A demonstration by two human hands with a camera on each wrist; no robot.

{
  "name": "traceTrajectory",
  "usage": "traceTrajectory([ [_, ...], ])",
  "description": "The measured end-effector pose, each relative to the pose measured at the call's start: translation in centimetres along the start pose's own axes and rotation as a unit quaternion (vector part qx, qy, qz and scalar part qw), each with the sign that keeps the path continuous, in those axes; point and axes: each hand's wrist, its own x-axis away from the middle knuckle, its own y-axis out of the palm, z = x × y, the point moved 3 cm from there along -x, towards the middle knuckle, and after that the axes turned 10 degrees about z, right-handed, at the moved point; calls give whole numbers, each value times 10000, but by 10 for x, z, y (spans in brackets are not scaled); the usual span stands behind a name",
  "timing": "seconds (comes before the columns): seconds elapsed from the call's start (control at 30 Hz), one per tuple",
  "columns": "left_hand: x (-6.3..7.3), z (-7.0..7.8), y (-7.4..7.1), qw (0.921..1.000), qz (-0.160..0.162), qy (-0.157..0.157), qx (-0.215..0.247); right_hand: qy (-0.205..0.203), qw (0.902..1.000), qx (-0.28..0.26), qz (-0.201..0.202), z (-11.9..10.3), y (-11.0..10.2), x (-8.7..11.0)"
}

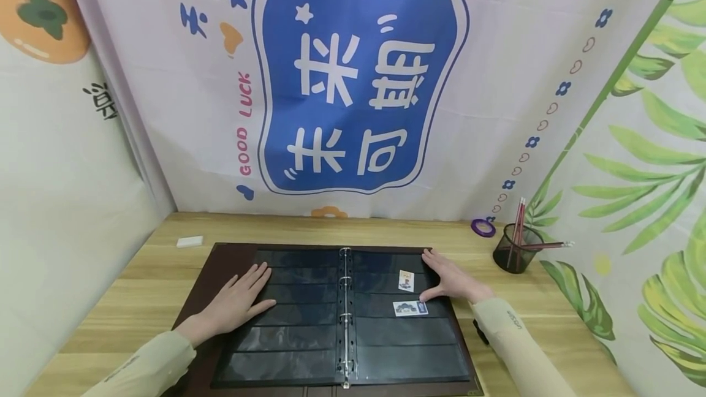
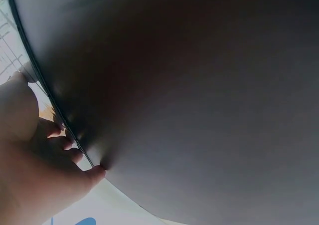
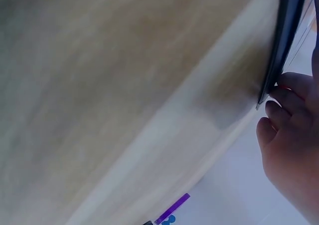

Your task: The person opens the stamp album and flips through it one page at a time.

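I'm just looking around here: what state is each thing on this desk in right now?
Binder: lying open
Left hand: fingers extended, at the left page's outer edge
Right hand: spread at the right page's outer edge
Upper card: on the right page, upright
Lower card: on the right page, sideways
Cup: standing, holding pencils
Purple ring: lying beside the cup
White block: lying flat

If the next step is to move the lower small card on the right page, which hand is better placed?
Probably the right hand: its thumb is at the lower card. The left hand lies at the outer edge of the left page, beyond the metal rings.
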Motion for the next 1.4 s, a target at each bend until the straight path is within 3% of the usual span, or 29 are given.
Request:
traceTrajectory([
  [0.37,0,4,-3,9996,-199,-192,96,-403,9985,-355,111,-7,-3,2],
  [0.57,0,4,-3,9997,-201,-151,77,-552,9974,-116,445,-11,-8,3],
  [0.67,0,4,-4,9998,-107,-125,115,-344,9983,-91,457,-12,-12,3],
  [0.8,0,3,-3,9999,-36,-71,130,-26,9995,-247,183,-15,-17,3],
  [1.0,1,1,0,9999,-134,-102,11,266,9980,-574,60,-19,-24,5],
  [1.17,0,3,-3,9993,-271,-233,64,642,9852,-1579,187,-21,-35,9],
  [1.27,-1,4,-5,9990,-343,-283,14,762,9713,-2254,-9,-22,-45,11],
  [1.4,0,4,-4,9991,-325,-281,-20,829,9625,-2566,-295,-26,-55,14],
])
